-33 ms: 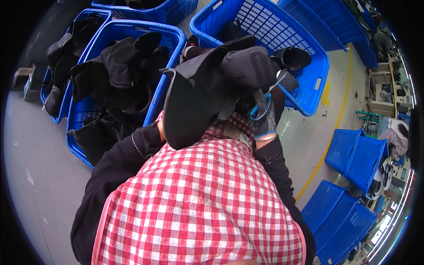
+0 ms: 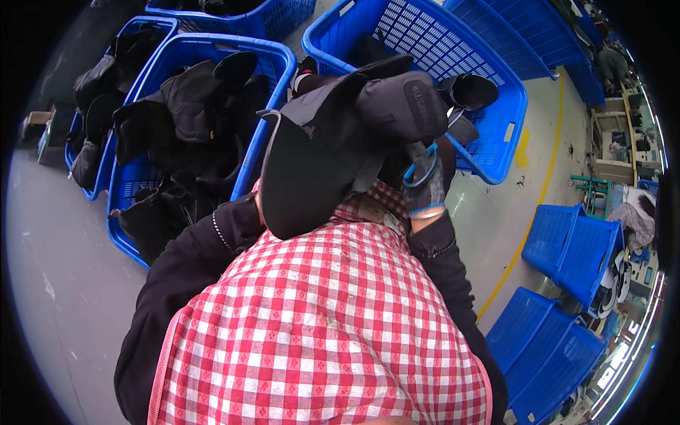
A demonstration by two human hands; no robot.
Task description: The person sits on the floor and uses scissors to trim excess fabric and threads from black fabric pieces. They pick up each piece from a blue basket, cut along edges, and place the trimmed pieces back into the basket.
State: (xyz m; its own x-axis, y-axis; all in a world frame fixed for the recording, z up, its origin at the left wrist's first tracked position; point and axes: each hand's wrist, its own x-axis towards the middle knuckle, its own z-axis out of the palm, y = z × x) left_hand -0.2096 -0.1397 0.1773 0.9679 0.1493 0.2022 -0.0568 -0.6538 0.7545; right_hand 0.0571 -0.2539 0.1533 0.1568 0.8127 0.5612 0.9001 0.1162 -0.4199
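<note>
- Right grip: the right hand (image 2: 425,185), in a grey glove with a blue cuff edge, is clamped on the lower right side of a black boot upper (image 2: 333,142), fingers curled around its edge.
- Left grip: the left hand is hidden behind the boot upper at about 9 o'clock of it; only the dark left sleeve (image 2: 205,248) shows running up to it, so whether it is closed or slack cannot be told.
- Head view: the boot upper is held up in front of the chest, just above the red and white checked apron (image 2: 319,333), near the middle of the picture. Its flat black sole side faces the camera at lower left and its padded grey-black part lies toward 2 o'clock.
- Beyond it at 12 to 1 o'clock stands a blue mesh basket (image 2: 432,42), mostly bare inside, with one dark piece (image 2: 471,91) at its near rim.
- At 10 o'clock a second blue basket (image 2: 273,71) is packed with black boot parts (image 2: 184,120); a third basket (image 2: 85,142) sits further toward 9 o'clock.
- Stacked blue crates (image 2: 567,248) stand at 4 o'clock on the grey floor (image 2: 57,283), beside a yellow floor line (image 2: 531,212).
</note>
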